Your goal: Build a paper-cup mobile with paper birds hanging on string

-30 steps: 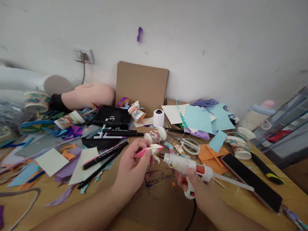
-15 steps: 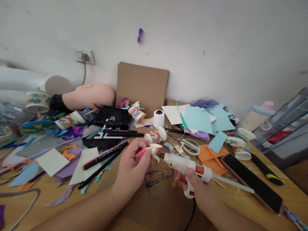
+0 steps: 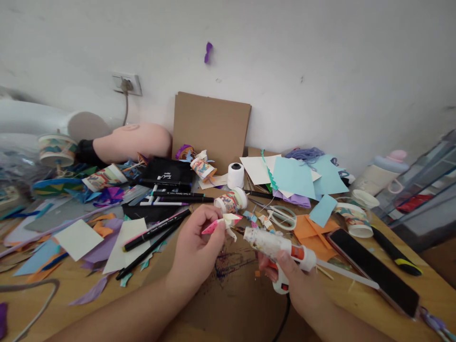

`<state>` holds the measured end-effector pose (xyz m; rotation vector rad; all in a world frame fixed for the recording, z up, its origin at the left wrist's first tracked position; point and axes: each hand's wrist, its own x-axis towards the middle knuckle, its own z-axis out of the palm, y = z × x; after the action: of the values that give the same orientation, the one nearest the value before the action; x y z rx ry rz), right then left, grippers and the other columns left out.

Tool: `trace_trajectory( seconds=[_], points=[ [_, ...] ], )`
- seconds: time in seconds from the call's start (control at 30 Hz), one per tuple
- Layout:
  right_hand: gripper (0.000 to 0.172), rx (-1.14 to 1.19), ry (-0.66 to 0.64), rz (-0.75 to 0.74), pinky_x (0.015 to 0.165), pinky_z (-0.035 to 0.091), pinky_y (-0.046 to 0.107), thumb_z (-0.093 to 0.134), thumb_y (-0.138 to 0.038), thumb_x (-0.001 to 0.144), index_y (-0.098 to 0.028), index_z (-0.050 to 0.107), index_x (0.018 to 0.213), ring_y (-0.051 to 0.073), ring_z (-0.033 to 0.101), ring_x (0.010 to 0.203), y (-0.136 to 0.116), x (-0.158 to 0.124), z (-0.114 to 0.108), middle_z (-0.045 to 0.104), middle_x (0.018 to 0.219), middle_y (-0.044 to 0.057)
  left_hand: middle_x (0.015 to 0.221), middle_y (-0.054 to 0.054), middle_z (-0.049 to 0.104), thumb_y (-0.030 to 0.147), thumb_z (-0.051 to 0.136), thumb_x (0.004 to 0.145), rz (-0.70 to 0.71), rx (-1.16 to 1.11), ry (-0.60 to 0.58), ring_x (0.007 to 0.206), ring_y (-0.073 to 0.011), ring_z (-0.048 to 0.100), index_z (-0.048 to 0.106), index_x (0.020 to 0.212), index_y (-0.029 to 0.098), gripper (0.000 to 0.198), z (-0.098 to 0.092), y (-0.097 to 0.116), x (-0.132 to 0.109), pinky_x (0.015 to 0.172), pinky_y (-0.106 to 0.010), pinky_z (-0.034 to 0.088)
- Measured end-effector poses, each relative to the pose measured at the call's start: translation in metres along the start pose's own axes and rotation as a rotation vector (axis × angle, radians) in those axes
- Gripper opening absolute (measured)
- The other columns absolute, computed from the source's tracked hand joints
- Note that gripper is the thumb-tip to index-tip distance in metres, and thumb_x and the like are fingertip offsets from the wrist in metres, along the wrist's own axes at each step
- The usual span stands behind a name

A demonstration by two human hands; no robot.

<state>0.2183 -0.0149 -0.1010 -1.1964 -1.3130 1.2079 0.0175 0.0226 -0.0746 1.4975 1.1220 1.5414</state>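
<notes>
My left hand (image 3: 195, 247) pinches a small folded paper piece (image 3: 223, 222), pink and cream, above the middle of the wooden table (image 3: 359, 292). Just to its right, my right hand (image 3: 285, 273) is wrapped round the grip of a white glue gun (image 3: 276, 246) with an orange band. The gun's nozzle points left and nearly touches the paper piece. A thin clear glue stick (image 3: 347, 274) sticks out of the gun's back. A patterned paper cup (image 3: 230, 201) lies on its side just behind the paper piece.
Black markers (image 3: 156, 230), coloured paper scraps (image 3: 76, 240), scissors (image 3: 283, 216), a white thread spool (image 3: 235, 175) and a cardboard sheet (image 3: 211, 128) crowd the table. A black phone (image 3: 374, 270) and a utility knife (image 3: 395, 251) lie at the right. A wall socket (image 3: 126, 83) is behind.
</notes>
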Motion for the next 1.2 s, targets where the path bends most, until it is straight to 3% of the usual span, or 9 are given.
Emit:
trace_trajectory(
  seconds=[0.33,0.53,0.8,1.2],
  points=[
    [0.058,-0.013,0.002,0.008,0.046,0.034,0.024,0.056,-0.07,0.081,-0.016,0.067,0.064,0.012,0.044,0.049,-0.01,-0.001,0.004,0.05,0.052,0.0,0.09,-0.002,0.06,0.021,0.055,0.088,-0.025,0.04,-0.004,0.079,-0.0159,0.054,0.048,0.069,0.021,0.02,0.0,-0.002,-0.001,0.072,-0.025,0.041],
    [0.06,-0.041,-0.012,-0.012,0.046,0.033,0.023,0.052,-0.072,0.082,-0.017,0.058,0.057,0.01,0.042,0.047,-0.007,0.001,0.002,0.047,0.051,-0.001,0.078,0.002,0.053,0.022,0.054,0.089,0.005,0.062,-0.011,0.067,-0.0128,0.046,0.046,0.07,0.021,0.02,0.0,-0.002,0.0,0.063,-0.023,0.038],
    [0.061,-0.088,-0.04,-0.05,0.048,0.034,0.023,0.046,-0.071,0.085,-0.018,0.053,0.055,0.011,0.044,0.049,-0.006,0.002,0.001,0.046,0.051,-0.001,0.08,0.001,0.053,0.02,0.052,0.088,0.055,0.069,-0.013,0.067,-0.0122,0.046,0.046,0.07,0.021,0.019,0.0,-0.003,0.0,0.06,-0.022,0.037],
    [0.067,-0.155,0.031,0.004,0.044,0.031,0.024,0.046,-0.08,0.076,-0.02,0.046,0.047,0.01,0.039,0.044,-0.024,0.002,0.01,0.043,0.046,-0.001,0.083,0.001,0.056,0.017,0.053,0.087,0.092,0.071,-0.015,0.07,-0.0116,0.049,0.047,0.07,0.02,0.019,0.001,-0.004,0.001,0.064,-0.021,0.04]
  ],
)
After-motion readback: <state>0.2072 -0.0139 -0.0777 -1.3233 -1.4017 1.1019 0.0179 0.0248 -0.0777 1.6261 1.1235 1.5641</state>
